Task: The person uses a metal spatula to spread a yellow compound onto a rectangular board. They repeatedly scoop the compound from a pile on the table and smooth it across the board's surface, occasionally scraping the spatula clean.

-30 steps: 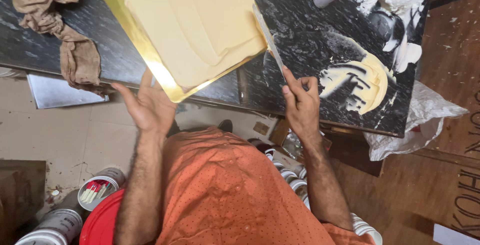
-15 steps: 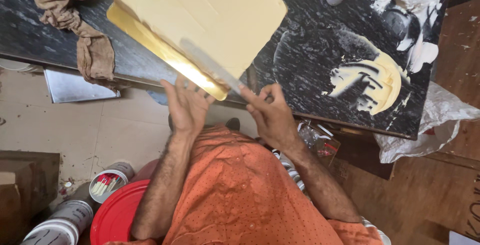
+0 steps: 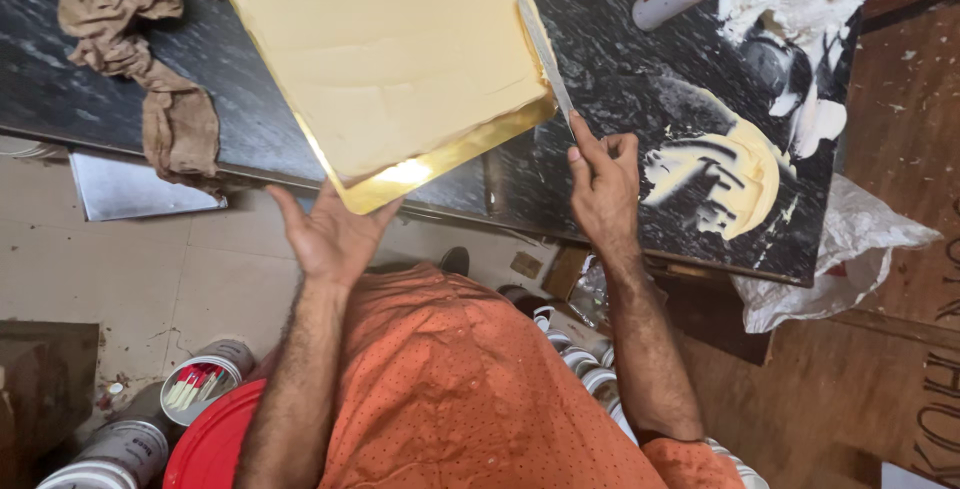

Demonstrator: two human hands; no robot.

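Cake, a square slab iced in pale cream, sits on a gold board on the dark desk, its near corner overhanging the desk's edge. The left hand is under that corner at about 6 o'clock from the cake, palm up, fingers spread wide and loose, touching the board's underside without clenching. The right hand, at 4 o'clock from the cake, has its fingers closed on the handle of a spatula, whose blade lies along the cake's right side. A cream smear lies at 3 o'clock, a brown rag at 9 o'clock.
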